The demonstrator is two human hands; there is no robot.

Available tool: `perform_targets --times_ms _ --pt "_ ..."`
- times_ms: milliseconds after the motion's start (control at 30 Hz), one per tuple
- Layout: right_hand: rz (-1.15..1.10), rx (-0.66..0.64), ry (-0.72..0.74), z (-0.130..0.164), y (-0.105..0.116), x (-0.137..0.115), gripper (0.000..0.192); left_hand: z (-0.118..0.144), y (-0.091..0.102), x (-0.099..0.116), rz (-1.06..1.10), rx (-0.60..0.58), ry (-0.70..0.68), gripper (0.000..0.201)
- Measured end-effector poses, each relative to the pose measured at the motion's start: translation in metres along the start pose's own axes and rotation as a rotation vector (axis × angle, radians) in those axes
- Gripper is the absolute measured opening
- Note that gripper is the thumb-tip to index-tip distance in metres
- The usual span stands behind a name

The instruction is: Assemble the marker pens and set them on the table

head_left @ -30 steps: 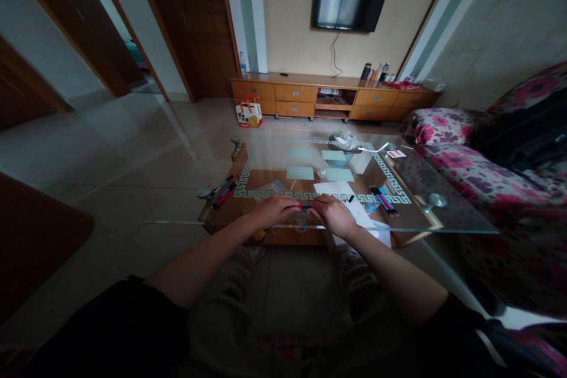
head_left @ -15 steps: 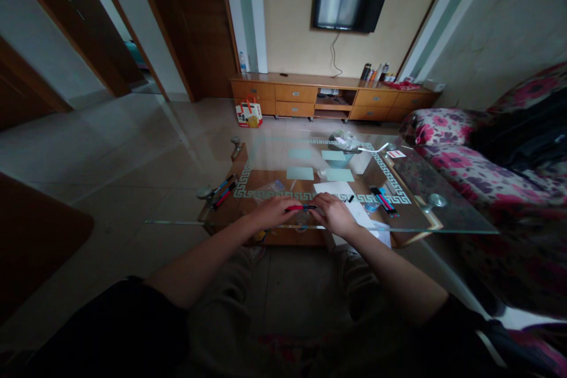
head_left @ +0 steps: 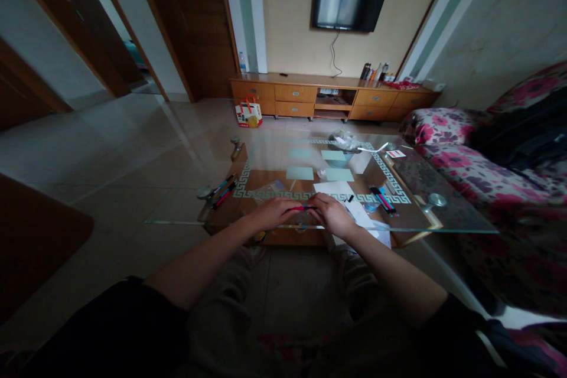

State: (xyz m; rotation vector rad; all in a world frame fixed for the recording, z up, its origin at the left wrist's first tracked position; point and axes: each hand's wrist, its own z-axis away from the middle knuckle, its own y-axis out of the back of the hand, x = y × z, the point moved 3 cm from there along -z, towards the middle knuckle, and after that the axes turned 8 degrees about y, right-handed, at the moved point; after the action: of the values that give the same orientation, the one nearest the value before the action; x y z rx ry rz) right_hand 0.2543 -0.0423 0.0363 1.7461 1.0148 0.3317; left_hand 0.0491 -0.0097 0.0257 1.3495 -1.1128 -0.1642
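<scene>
A red pen with a dark end lies sideways above the front edge of the glass table. My left hand is closed on its red part. The fingers of my right hand are closed round its dark end and hide part of it. Near my right hand are a white sheet of paper and a small black piece, perhaps a cap. Red, blue and black pens lie to the right, and a similar group of pens is at the left.
The glass tabletop has a patterned border and a shelf below it. A clear plastic bag stands toward the back right. A flowered sofa is at the right. Beyond the table are a paper bag and a low wooden cabinet.
My left hand has shifted slightly right along the pen, so less of the red part shows between my hands. My right hand has barely moved.
</scene>
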Motion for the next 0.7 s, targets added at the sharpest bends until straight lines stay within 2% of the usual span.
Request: perform_targets --times_ms 533,700 --pt "-0.002 0.004 -0.01 0.0006 -0.0002 -0.0011 0.015 0.0009 0.0007 0.0008 -0.025 -0.021 -0.011 0.031" --pt "-0.011 0.009 -0.009 0.0007 0.0028 -0.004 0.02 0.0008 0.0 0.0002 -0.024 -0.009 -0.009 0.031"
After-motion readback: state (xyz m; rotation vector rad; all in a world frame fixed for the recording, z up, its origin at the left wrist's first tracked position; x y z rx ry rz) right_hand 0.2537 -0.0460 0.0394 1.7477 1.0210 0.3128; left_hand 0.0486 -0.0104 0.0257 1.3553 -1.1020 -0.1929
